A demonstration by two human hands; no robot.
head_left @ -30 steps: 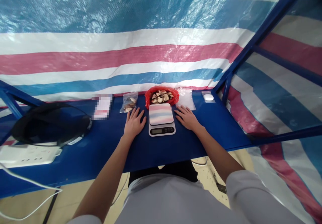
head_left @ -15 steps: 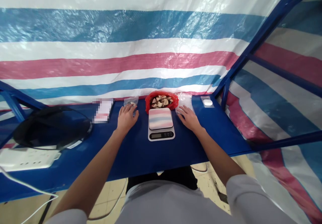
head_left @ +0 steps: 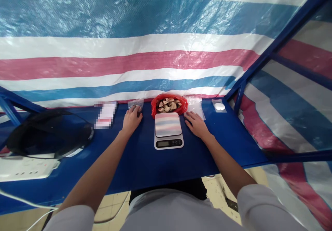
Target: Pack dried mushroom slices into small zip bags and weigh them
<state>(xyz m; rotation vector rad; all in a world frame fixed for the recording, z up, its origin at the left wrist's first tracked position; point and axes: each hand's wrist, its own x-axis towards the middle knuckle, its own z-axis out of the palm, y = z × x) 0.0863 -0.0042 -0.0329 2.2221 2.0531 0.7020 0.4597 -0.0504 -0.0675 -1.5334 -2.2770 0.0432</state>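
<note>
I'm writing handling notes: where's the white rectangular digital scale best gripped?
Probably by its base's left and right edges, coming from both sides: the white rectangular digital scale lies flat and low, and the open red plastic bag crowds its far edge.

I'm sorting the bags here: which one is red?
The red bag just beyond the scale, holding pale pieces. The leftmost bag by the left hand, the flat bag by the right hand and the rightmost bag are clear.

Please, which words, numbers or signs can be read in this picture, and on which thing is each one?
No text can be read for certain.
Scale: button marks too small; display shows no readable number.
Flat white item: pixelated, unreadable.
Power strip: any marks too small.
</note>
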